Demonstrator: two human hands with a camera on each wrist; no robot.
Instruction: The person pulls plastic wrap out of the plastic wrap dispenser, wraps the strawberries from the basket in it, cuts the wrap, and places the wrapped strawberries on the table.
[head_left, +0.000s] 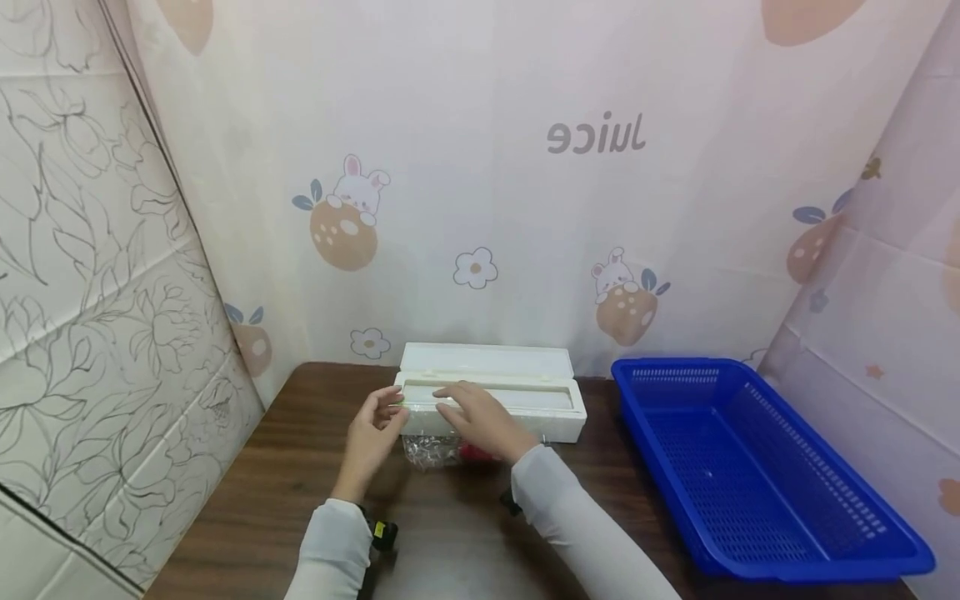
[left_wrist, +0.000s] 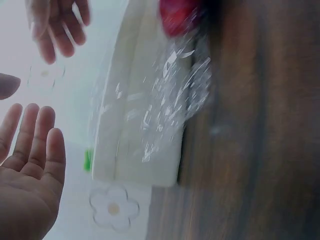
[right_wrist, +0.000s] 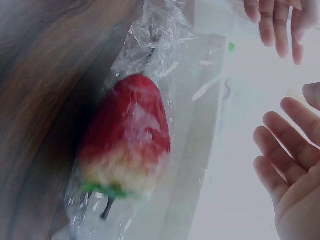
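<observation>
A long white box [head_left: 495,423] stands on the table with its lid [head_left: 487,360] raised behind it. Clear plastic film [left_wrist: 170,95] drapes crumpled over the box's front. Against the front lies a red fruit [right_wrist: 132,127], pale toward its green leafy end with a dark stem, inside the film. My left hand [head_left: 375,433] is at the box's left end, fingers apart and relaxed. Above the box's middle my right hand [head_left: 483,417] hovers with loosely bent fingers, overlapping the box in the head view. Both wrist views show the palms holding nothing.
To the right, a large blue plastic basket [head_left: 671,492] sits on the brown wooden table [head_left: 277,467]. Close behind the box hangs a patterned curtain [head_left: 480,208]. A small green piece [left_wrist: 88,160] shows at the box's left end.
</observation>
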